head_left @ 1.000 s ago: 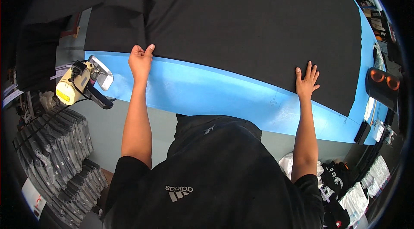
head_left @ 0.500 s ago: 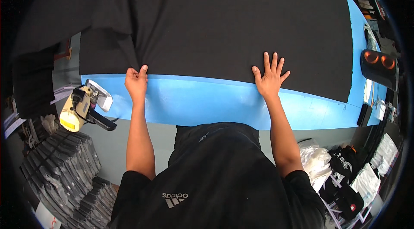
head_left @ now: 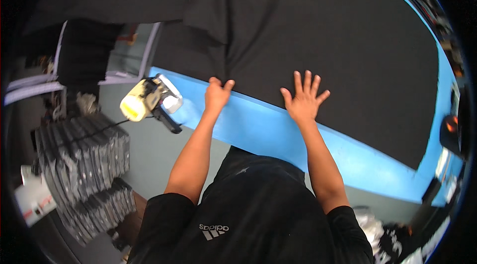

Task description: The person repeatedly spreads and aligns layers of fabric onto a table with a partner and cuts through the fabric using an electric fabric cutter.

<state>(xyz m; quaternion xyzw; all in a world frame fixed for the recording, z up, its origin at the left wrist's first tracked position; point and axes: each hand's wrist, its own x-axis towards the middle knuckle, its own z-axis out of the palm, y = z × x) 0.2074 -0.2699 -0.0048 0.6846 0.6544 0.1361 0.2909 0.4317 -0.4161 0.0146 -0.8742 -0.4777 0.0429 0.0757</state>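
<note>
From here I see a pale grey word and striped mark [head_left: 213,231], upside down, on the chest of the black shirt [head_left: 263,219]. On the cream machine [head_left: 144,97] I see a yellow label [head_left: 132,109], and at far left a white sheet [head_left: 36,203] with red marks; both too blurred for me to read.

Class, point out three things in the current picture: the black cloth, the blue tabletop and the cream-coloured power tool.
Black cloth [head_left: 343,40]: head view, on its broad, flat part.
Blue tabletop [head_left: 258,122]: head view, on its bare near strip.
Cream-coloured power tool [head_left: 135,104]: head view, on its cream body.
</note>
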